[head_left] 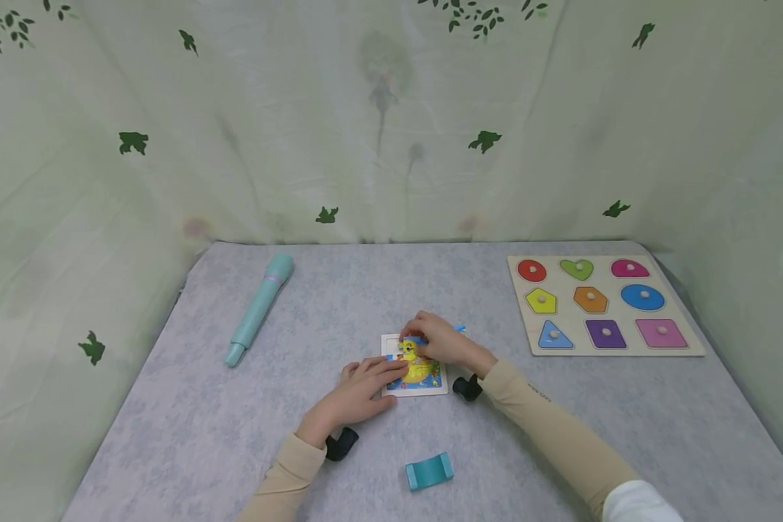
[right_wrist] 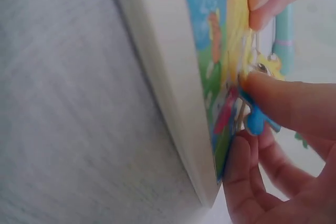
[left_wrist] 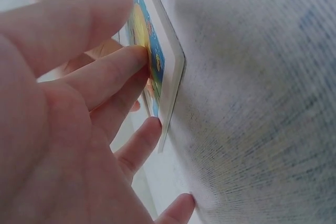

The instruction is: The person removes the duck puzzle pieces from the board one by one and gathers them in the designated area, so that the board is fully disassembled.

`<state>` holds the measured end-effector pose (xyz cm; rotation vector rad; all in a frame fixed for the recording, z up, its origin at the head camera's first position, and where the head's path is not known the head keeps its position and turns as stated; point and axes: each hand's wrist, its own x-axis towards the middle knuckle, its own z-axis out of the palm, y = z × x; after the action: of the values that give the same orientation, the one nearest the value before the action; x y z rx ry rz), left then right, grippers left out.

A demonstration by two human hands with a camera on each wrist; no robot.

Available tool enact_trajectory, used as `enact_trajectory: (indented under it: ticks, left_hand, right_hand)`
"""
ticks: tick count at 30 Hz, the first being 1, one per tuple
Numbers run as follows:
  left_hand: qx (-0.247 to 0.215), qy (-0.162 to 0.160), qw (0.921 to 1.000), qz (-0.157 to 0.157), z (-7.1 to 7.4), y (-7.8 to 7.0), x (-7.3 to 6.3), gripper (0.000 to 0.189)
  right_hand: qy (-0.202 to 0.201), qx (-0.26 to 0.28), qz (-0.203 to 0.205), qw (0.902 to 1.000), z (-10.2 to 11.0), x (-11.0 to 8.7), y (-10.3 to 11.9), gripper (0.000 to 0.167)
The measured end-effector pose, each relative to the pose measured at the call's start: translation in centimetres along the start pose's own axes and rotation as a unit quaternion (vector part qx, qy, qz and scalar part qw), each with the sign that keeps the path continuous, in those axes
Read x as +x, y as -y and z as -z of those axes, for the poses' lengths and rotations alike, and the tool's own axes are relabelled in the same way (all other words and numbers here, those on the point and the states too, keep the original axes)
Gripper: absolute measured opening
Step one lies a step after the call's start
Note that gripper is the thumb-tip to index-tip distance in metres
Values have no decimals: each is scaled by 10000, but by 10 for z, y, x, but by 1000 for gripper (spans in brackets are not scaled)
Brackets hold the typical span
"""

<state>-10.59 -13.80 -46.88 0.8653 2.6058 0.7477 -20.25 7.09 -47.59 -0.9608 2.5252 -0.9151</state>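
Observation:
A small jigsaw puzzle (head_left: 420,384) with a yellow duck picture lies flat in a pale frame on the table. My right hand (head_left: 442,341) is over its upper edge, pinching a puzzle piece (right_wrist: 256,120) with blue and yellow on it. In the right wrist view this piece stands tilted up from the puzzle surface, between thumb and fingers. From the left, my left hand (head_left: 363,391) rests its fairly straight fingertips on the picture. The left wrist view shows those fingers (left_wrist: 105,74) touching the printed surface and the pale frame edge (left_wrist: 168,66).
Behind my right hand a bit of blue (head_left: 460,328) shows, partly hidden. A wooden shape board (head_left: 564,341) with knobbed pieces lies at right. At left is a long turquoise cylindrical thing (head_left: 257,312). A small curved turquoise block (head_left: 429,471) lies nearer the front.

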Motion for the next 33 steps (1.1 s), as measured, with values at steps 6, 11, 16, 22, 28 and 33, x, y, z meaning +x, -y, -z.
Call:
enact_trajectory:
  ticks: [6, 11, 16, 22, 28, 33]
  left_hand:
    - [-85, -30, 9999, -66, -2, 1, 0, 47]
    - [-81, -98, 9998, -138, -3, 2, 0, 48]
    - [-134, -32, 9999, 13, -2, 2, -1, 48]
    - [-155, -27, 9998, 89, -2, 2, -1, 48]
    - [-222, -95, 9997, 50, -2, 2, -2, 48]
    - [-223, -146, 9996, -14, -3, 2, -1, 48]
  right_hand:
    - [-212, 809, 78, 9965, 8, -3, -11, 21]
    - [-452, 1427, -329, 9882, 30, -16, -23, 17]
    - [-648, 1522, -738, 9835, 53, -38, -45, 13]
    - [-594, 1287, -970, 9851, 66, -57, -71, 12]
    - [-437, 1110, -951, 9883, 66, -59, -75, 12]
    - [-442, 630, -1123, 9907, 63, -54, -72, 11]
